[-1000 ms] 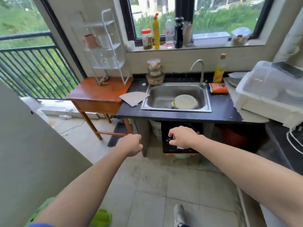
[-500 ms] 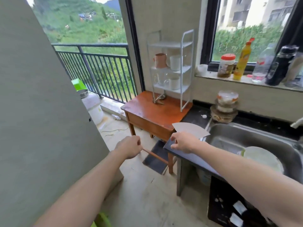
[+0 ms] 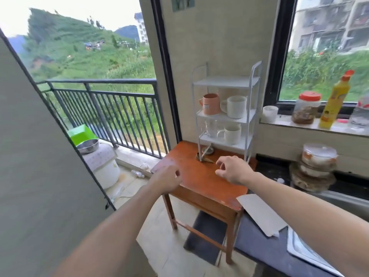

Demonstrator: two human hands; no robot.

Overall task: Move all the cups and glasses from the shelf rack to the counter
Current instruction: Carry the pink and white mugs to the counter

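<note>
**A:** Head view. Where is the rack?
**B:** Rack (image 3: 225, 80) at centre frame, on the wooden surface (image 3: 199, 186). Middle shelf: pink cup (image 3: 211, 103), white mug (image 3: 236, 106). Lower shelf: glass (image 3: 211, 127), second mug (image 3: 231, 133).
**A:** Hands?
**B:** Left hand (image 3: 166, 179) and right hand (image 3: 232, 169) below the rack, fingers loose, holding nothing. Dark surface (image 3: 257, 244) at lower right.

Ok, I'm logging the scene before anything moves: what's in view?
wooden table: one, brown, by balcony door
shelf rack: one, white, on table
pink cup: one, pink, middle shelf
upper white mug: one, white, middle shelf
glass: one, clear, bottom shelf
lower white mug: one, white, bottom shelf
counter: one, dark, right of table
stacked containers: several, clear, on counter
jar: one, red lid, windowsill
yellow bottle: one, yellow, windowsill
left hand: one, bare, at table edge
right hand: one, bare, over table
</note>
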